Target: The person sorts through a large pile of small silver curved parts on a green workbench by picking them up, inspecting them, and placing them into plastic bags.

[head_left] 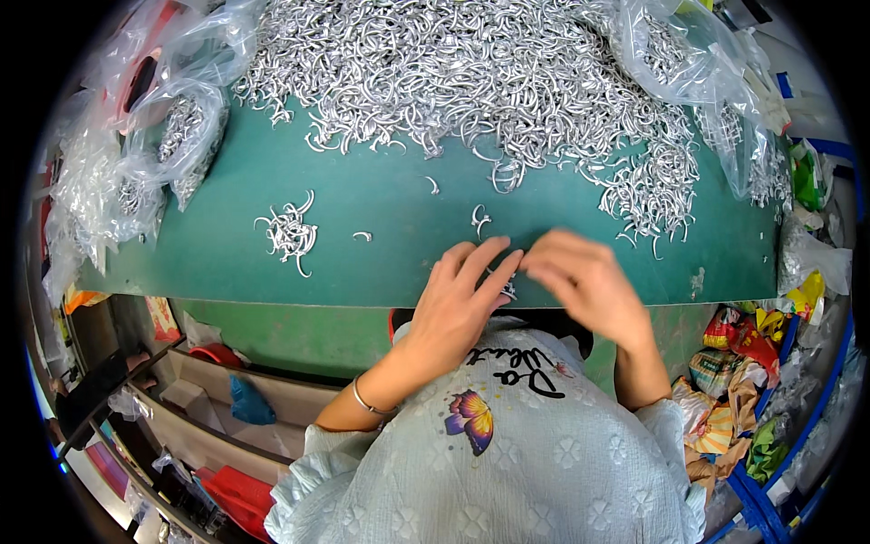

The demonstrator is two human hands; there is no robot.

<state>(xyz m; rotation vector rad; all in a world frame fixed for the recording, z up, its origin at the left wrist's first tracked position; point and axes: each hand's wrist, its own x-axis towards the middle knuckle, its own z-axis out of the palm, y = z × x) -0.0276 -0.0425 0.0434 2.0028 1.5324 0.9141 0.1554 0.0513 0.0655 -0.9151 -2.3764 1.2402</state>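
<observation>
My left hand point(455, 304) is at the near edge of the green table, its fingers curled over a few small curved silver pieces point(509, 288) that show by its fingertips. Close by on the right, my right hand point(587, 283) bends its fingers in a pinch toward the left fingertips. It is slightly blurred, and whatever it pinches is hidden. Just beyond the hands lie a couple of loose curved pieces point(480, 219). A small heap of the same pieces point(292, 234) sits to the left, with a single piece point(362, 237) between.
A large pile of curved silver pieces point(453, 72) covers the far part of the green table point(381, 272). Clear plastic bags with more pieces stand at the left point(195, 136) and right point(689, 63). Below are a drawer-like box point(299, 399) and colourful wrappers point(725, 390).
</observation>
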